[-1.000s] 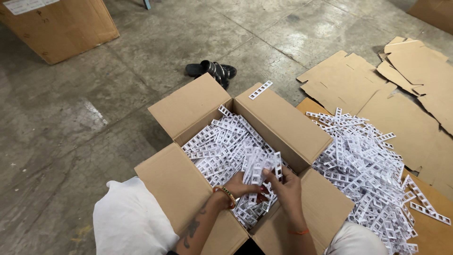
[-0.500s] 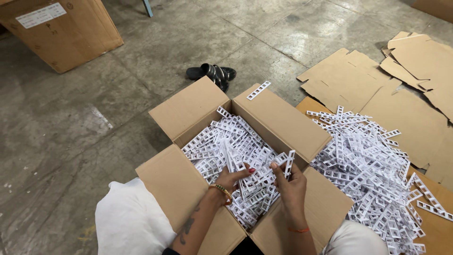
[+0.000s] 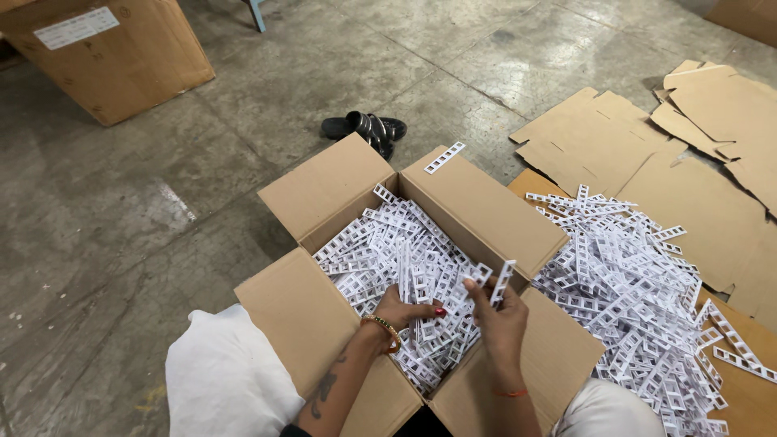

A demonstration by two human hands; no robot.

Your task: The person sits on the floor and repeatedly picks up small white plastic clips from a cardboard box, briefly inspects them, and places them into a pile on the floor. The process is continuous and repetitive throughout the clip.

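Note:
An open cardboard box sits on the floor between my knees, filled with several white ladder-shaped plastic strips. My left hand is closed around a bunch of strips standing upright in the box. Just to its right, my right hand pinches a few strips by their ends, one sticking up above the box's right flap.
A large heap of the same white strips lies on flattened cardboard to the right. One loose strip rests on the far flap. Black sandals lie beyond the box; another carton stands far left.
Both hands have lifted out of the strips and drawn slightly apart; the right hand now holds strips raised above the pile instead of pressing into it.

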